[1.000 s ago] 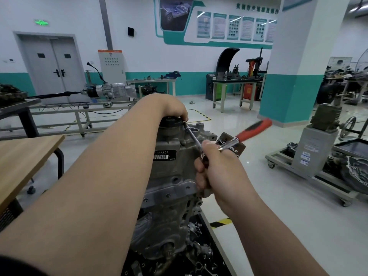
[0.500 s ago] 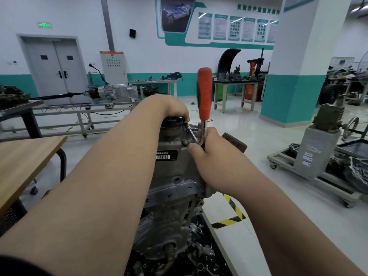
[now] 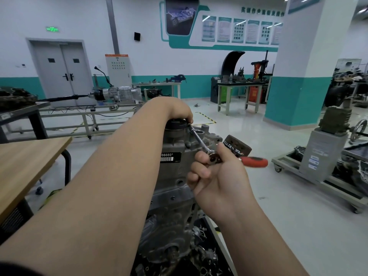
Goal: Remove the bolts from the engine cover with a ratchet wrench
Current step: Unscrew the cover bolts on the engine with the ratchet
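While the left hand [image 3: 177,112] curls over the top of the engine cover [image 3: 179,141], its fingertips appearing to pinch the socket end of the wrench [image 3: 199,140] on a bolt hidden beneath them, the shaft slants down and right to the nearer right hand [image 3: 219,176]. That hand is clamped round the ratchet head, red handle [image 3: 254,161] jutting rightward, seemingly set for a swing.

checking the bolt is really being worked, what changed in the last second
The wrench handle swung from pointing right up to upright, then back down to the right, driven by the right hand gripping its head. The left hand stayed on top of the engine, fingers at the wrench's far tip. The engine did not move.
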A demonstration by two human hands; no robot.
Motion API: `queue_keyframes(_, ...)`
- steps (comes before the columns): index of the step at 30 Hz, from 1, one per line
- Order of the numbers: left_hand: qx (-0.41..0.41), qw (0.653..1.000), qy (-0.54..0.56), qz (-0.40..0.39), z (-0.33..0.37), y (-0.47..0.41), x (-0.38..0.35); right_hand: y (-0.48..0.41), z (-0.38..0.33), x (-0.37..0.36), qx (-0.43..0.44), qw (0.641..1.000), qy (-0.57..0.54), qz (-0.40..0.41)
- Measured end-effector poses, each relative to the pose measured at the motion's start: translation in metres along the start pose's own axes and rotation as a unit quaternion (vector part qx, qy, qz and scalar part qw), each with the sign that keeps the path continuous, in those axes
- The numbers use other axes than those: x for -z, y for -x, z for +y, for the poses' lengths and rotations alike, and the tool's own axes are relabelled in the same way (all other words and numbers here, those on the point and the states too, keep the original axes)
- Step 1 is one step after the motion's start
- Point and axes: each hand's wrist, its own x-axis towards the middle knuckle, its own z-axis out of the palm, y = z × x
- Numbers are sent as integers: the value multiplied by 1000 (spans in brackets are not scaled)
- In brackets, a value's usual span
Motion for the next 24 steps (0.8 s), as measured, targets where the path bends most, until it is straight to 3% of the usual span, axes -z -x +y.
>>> queue_keyframes(2, -3, 1000, 2, 0, 0, -1, 0, 0, 0, 1, -10, 999, -33, -3)
queue_keyframes(5, 1, 1000, 7, -3, 0, -1, 0, -2, 1, 3, 3, 1000, 15, 7)
queue_keyframes(9, 7, 1000, 9, -8, 0, 2, 1, -5, -8, 9, 46, 981, 177, 61)
queue_keyframes(12, 15, 1000, 3, -23, 1, 1, 1, -3, -19, 14, 70, 936, 338, 66)
queue_keyframes(18, 29, 999, 2, -38, 5, 4, 2, -1, -26, 8, 166, 748, 640, 50)
queue_keyframes(20, 25, 999, 15, -36, 3, 3, 1, -1, -26, 3, 204, 633, 744, 59)
queue_keyframes(22, 10, 999, 22, -45, 4, 3, 0, 0, -24, -1, 252, 487, 833, 71)
queue_keyframes(23, 3, 998, 14, -56, 5, 3, -1, -1, -22, -1, 276, 432, 855, 75)
queue_keyframes(24, -6, 998, 5, -61, 6, 2, -1, -1, -20, -1, 293, 399, 865, 77)
